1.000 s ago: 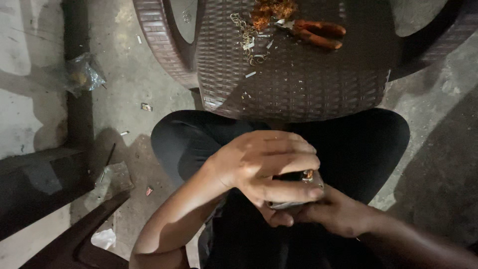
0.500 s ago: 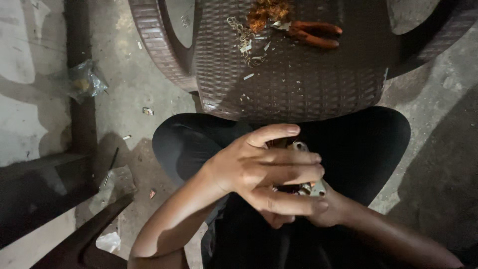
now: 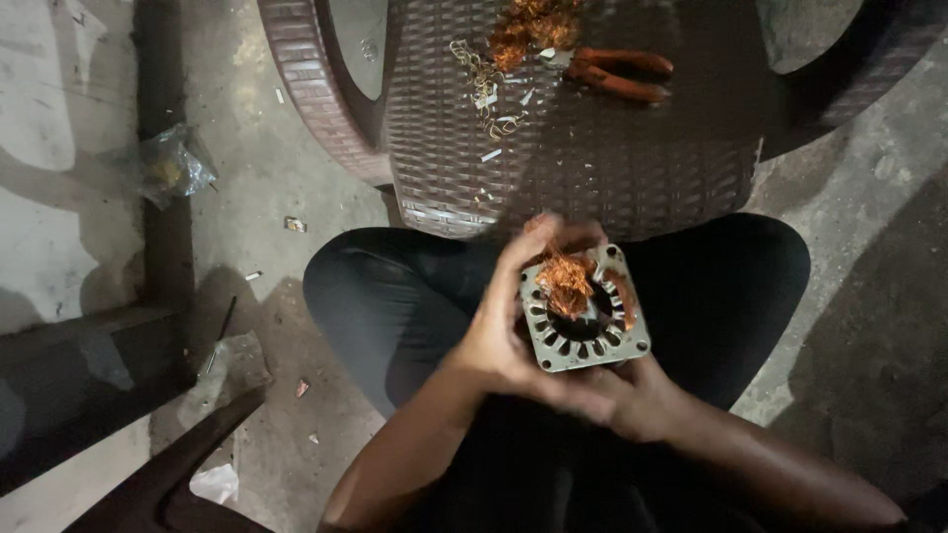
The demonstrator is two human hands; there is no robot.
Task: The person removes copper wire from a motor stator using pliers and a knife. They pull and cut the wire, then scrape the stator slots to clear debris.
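Down over my lap, both hands held a square metal motor stator (image 3: 585, 318), its slotted ring facing the camera and a tuft of tangled copper wire (image 3: 565, 281) sitting in its upper left slots. My left hand (image 3: 509, 331) wrapped the stator's left edge, fingers (image 3: 538, 237) curled up over the top near the wire, so that grip was closed on the part. My right hand (image 3: 632, 400) cupped it from below, thumb pressed along the bottom edge, also holding it firmly. The stator hung above my dark trousers (image 3: 395, 296), just short of the brown woven plastic chair (image 3: 592, 168) in front of me. On that chair's seat lay a heap of stripped copper wire (image 3: 528, 25), orange-handled pliers (image 3: 622, 74) just beside it, and pale scraps (image 3: 489, 109) scattered nearby. Off to the left, on the concrete floor (image 3: 247, 178), sat a crumpled clear plastic bag (image 3: 173, 168).
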